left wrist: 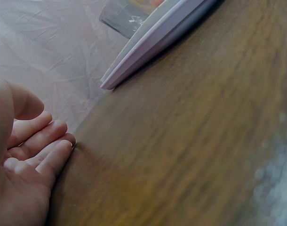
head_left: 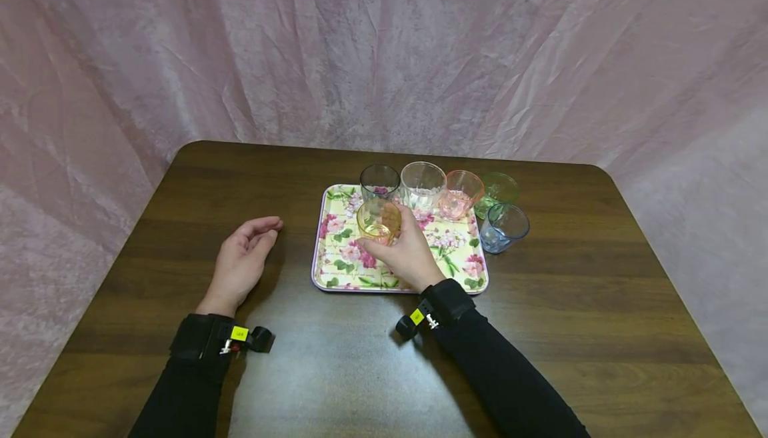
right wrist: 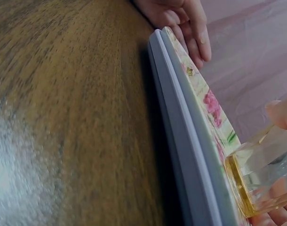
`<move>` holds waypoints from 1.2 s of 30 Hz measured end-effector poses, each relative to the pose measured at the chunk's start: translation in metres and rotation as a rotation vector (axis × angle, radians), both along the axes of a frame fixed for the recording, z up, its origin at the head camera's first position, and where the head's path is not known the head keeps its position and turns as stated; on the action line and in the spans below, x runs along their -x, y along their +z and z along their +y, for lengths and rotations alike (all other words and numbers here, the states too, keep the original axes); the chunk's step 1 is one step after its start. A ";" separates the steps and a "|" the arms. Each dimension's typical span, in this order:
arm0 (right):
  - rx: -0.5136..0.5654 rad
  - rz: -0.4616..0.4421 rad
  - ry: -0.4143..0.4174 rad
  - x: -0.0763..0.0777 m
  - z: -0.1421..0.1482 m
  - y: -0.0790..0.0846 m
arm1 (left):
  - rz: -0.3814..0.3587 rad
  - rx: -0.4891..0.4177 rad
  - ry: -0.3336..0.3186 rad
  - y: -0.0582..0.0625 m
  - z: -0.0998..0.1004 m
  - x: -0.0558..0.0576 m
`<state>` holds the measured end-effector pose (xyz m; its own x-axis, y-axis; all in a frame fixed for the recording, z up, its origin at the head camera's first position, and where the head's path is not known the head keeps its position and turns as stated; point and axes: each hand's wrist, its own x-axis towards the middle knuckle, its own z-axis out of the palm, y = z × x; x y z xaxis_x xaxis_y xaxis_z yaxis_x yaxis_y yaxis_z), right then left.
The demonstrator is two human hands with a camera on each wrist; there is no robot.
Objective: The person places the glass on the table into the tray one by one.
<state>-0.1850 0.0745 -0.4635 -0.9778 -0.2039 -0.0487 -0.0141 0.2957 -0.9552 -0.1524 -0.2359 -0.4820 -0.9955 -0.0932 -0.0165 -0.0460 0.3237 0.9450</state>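
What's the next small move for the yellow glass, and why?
I'd probably ease the yellow glass squarely down onto the floral tray. The right hand grips it low at the tray, though I can't tell whether its base already rests there. Bare tray shows to its left, and the dark glass stands behind it.

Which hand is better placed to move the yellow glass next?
Likely the right hand; it grips the yellow glass, while the left hand holds nothing and is left of the tray.
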 end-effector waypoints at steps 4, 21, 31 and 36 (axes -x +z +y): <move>-0.037 0.004 -0.029 -0.001 0.000 0.001 | 0.004 0.000 -0.006 0.001 0.001 0.001; -0.077 0.042 -0.088 -0.003 -0.003 0.002 | -0.001 -0.001 -0.005 0.000 0.003 0.000; -0.076 0.016 -0.080 -0.002 -0.001 0.002 | -0.006 -0.002 -0.003 0.001 0.001 -0.001; -0.079 0.021 -0.084 -0.003 0.002 0.003 | -0.012 0.011 0.006 0.001 0.001 -0.001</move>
